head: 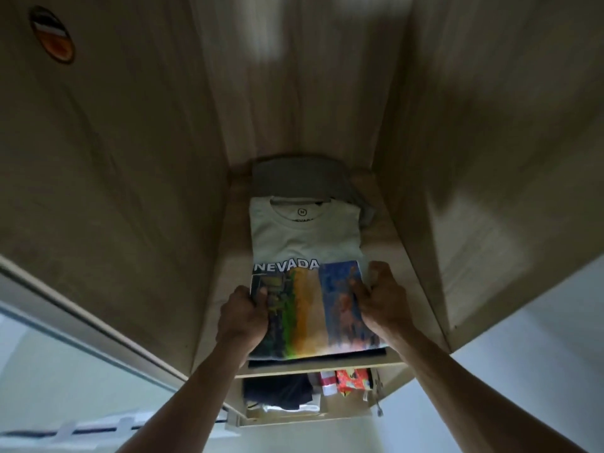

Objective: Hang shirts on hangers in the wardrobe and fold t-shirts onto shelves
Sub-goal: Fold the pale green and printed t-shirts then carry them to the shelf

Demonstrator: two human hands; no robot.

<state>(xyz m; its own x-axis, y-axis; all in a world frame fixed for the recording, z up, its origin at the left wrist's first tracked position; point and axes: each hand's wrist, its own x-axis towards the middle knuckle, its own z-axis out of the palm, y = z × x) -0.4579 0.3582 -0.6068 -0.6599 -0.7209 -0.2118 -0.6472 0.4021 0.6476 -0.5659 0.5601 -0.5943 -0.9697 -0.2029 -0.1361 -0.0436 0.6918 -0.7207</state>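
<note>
A folded pale t-shirt [304,243] with "NEVADA" lettering and a colourful print lies on a wooden wardrobe shelf [389,253]. My left hand [242,318] grips its left front edge, thumb on top. My right hand [382,295] grips the right front edge. A dark folded garment [359,354] shows as a thin edge under the t-shirt. A grey folded garment [294,178] lies behind it at the back of the shelf.
Wooden side panels [130,191] close in the narrow compartment on both sides. Below the shelf, a lower compartment holds dark folded clothes [277,390] and red patterned packages [349,380]. A round sticker [52,34] sits on the left panel.
</note>
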